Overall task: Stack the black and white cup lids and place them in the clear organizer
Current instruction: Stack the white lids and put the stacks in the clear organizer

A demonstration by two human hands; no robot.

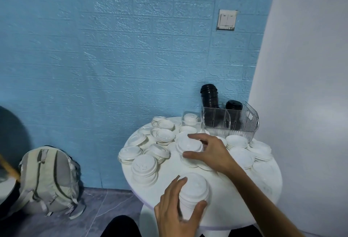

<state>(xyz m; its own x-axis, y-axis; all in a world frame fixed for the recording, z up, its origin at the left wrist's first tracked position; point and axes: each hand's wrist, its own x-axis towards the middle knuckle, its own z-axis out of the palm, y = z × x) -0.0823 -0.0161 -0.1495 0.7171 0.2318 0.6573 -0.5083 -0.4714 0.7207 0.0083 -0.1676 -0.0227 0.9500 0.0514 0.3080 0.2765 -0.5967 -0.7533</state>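
**While one hand holds, the other picks**

While the left hand (176, 204) wraps a tall stack (194, 191) of white lids at the table's (235, 199) near edge, the right hand (209, 152) pinches a lid (189, 144) mid-table. That lid lies just beyond the stack. The organizer (230, 121) stands at the far right edge, nearer the right hand.

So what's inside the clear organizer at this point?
Two stacks of black cup lids stand in the clear plastic organizer; no white lids are visible inside. The stacks' lower ends blur behind its ribbed walls.
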